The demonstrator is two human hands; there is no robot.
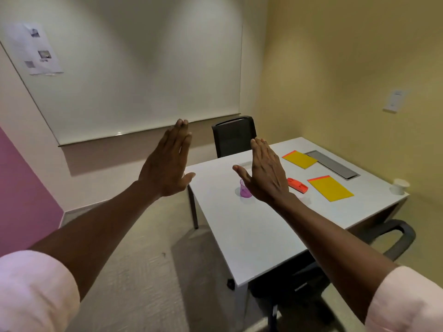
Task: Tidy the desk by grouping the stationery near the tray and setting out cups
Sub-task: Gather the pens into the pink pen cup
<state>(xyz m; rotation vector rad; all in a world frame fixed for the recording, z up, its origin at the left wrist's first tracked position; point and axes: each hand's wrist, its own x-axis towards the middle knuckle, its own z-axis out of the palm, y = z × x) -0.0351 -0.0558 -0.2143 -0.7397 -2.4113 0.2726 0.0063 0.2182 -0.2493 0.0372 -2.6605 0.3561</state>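
White desk (251, 226), yellow wall (347, 68)

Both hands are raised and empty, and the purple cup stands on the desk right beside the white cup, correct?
Not quite. In the head view the purple cup stands by the right hand, far from the white cup at the desk's right edge. The left hand is empty too.
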